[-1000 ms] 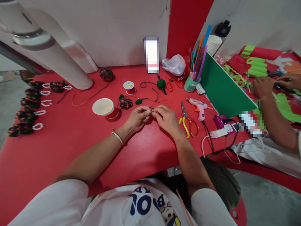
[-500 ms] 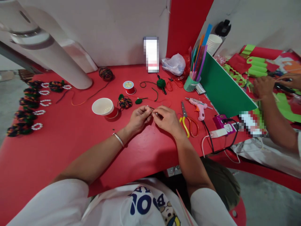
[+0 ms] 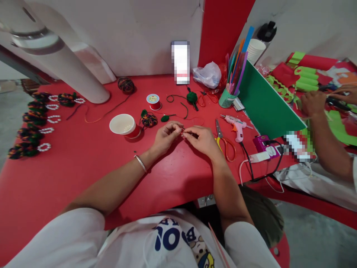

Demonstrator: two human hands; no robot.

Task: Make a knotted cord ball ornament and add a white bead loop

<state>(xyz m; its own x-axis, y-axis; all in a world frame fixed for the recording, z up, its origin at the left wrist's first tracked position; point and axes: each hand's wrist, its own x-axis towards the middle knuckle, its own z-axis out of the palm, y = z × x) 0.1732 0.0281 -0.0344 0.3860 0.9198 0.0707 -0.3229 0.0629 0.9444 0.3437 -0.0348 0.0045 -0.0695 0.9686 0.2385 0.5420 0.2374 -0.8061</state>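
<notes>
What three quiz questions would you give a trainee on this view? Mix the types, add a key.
1. Multiple choice: which of these lies nearest the right hand?
A) the thread spool
B) the scissors
C) the multicoloured yarn ball

2. True or false: the bracelet is on the wrist of the left hand.

3. Fill in the blank: the glue gun is mostly ____ in colour.

Key: 1. B; 2. true; 3. pink.
</notes>
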